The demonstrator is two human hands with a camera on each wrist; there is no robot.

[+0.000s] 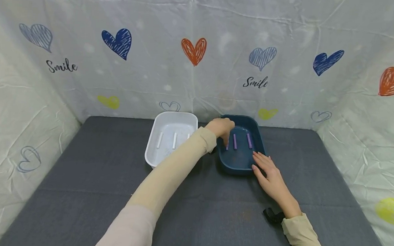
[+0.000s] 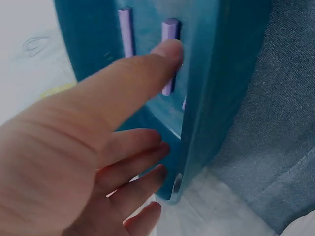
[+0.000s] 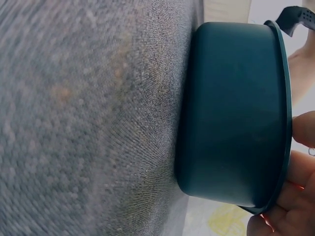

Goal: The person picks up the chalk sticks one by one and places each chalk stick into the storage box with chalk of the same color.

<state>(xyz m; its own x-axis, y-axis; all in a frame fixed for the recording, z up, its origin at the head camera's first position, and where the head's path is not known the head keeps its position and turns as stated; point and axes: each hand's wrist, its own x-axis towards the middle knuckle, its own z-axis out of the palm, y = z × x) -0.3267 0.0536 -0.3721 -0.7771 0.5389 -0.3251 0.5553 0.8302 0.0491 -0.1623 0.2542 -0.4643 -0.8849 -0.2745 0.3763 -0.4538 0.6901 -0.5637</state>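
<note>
My left hand (image 1: 220,127) reaches over the left side of a dark blue-green tray (image 1: 236,167). Inside it lie short purple sticks, chalk-like, among them a middle stick (image 1: 234,142) and a right-hand stick (image 1: 249,140). Another purple stick (image 1: 227,147) shows just below the left fingers. In the left wrist view the thumb (image 2: 167,51) overlaps one stick, with the other fingers spread apart from it and nothing between them. My right hand (image 1: 271,177) touches the tray's front right corner, fingers fairly straight; its thumb (image 3: 304,129) meets the rim in the right wrist view.
A white tray (image 1: 149,150) with white sticks (image 1: 174,140) stands left of the blue-green one, partly behind my left forearm. Both sit at the back of a dark grey cloth-covered table (image 1: 92,184), before a pale curtain (image 1: 228,21) printed with hearts. A black wrist mount (image 1: 273,216) hangs by my right wrist.
</note>
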